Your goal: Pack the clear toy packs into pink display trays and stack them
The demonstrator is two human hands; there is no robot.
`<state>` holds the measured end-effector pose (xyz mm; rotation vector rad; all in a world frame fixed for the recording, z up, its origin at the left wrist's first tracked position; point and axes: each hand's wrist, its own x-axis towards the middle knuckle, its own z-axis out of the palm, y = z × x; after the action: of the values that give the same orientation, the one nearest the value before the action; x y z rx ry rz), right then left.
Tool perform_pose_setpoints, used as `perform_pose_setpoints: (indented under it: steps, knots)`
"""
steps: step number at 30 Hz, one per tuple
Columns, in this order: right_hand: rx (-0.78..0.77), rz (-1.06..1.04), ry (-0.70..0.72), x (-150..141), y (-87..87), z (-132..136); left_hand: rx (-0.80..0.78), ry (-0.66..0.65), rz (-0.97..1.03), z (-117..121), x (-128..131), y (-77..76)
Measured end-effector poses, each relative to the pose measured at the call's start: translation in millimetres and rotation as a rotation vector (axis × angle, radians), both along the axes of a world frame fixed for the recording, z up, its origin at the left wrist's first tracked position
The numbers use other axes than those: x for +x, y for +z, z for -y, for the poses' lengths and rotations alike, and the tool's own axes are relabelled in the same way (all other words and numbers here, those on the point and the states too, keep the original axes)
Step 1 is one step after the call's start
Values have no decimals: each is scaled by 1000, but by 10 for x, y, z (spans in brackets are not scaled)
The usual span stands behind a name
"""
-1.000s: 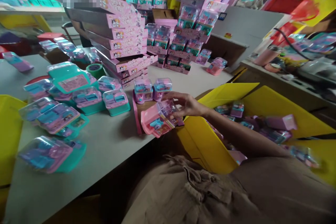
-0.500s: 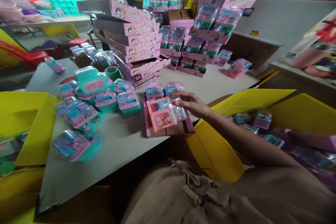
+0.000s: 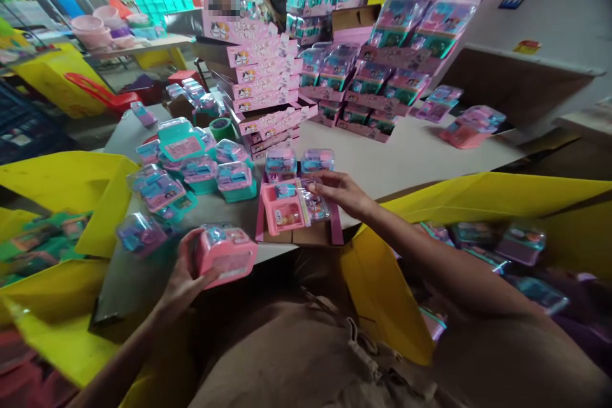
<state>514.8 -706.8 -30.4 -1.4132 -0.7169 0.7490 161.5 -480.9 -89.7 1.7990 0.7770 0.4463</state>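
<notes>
1. Pink-walled tray (image 3: 301, 235) is lying on the bench (image 3: 373, 156), carrying two clear-lidded boxes (image 3: 280, 161) along its far side.
2. Right hand (image 3: 347, 193) is holding a pink toy box (image 3: 283, 204), tilted, over the tray, its fingers (image 3: 329, 191) grasping the clear lid end.
3. Left hand (image 3: 183, 274) is gripping another pink box (image 3: 227, 256), left of the tray.
4. Teal-based boxes (image 3: 236, 186) are standing left of the tray; stacked pink cartons (image 3: 265, 73) are rising behind it.

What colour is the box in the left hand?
Pink. The box in the left hand shows best in the current head view.
</notes>
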Motion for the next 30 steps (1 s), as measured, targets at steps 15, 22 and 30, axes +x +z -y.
perform_pose_setpoints:
  steps: [15,22,30]
  knots:
    - [141,66,126,-223,136,-104,-356,-14,451,971,1290,534]
    - [201,361,82,-239,32,123,226,-41,582,1074,1429,261]
    - [239,519,109,-165,-22,359,663,-116,618,1081,1340,92]
